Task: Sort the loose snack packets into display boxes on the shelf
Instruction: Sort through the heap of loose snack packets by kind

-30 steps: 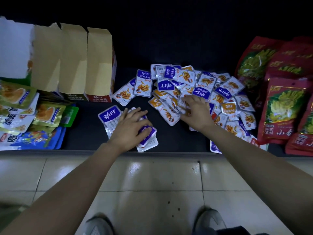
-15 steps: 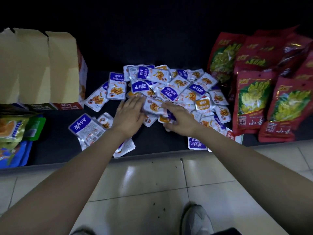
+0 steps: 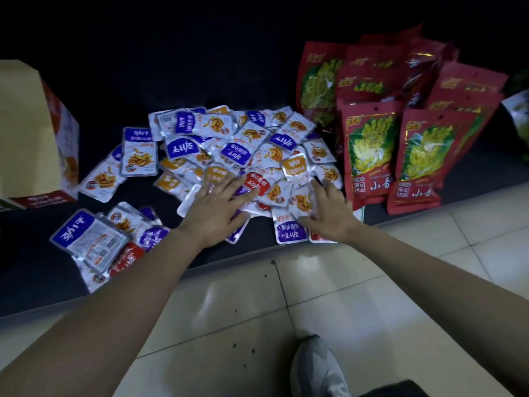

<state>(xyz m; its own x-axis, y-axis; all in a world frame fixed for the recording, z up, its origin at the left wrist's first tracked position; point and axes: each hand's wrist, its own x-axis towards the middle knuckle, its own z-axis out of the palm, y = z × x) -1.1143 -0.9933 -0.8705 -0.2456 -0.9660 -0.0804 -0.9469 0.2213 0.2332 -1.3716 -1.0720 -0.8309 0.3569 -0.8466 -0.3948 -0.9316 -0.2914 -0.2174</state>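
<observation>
We note left hand (image 3: 214,209) and right hand (image 3: 326,213) resting flat, fingers wide, on the packets (image 3: 229,144) heaped mid-shelf, with a box (image 3: 31,133) at 9 o'clock, red bags (image 3: 369,147) crowding 3 o'clock and a stack (image 3: 94,239) at 8 o'clock.

Left hand (image 3: 213,209) rests flat on snack packets (image 3: 229,144); right hand (image 3: 326,213) likewise.

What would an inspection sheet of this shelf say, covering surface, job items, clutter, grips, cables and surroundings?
Surface: dark shelf, low, by the floor.
Job's things: loose snack packets heaped mid-shelf; smaller stack at left; cardboard display box far left.
Clutter: red bags standing at right.
Grips: left grip and right grip both lie on the heap, fingers spread.
Cables: nothing seen.
Surroundings: tiled floor, grey shoe.
</observation>
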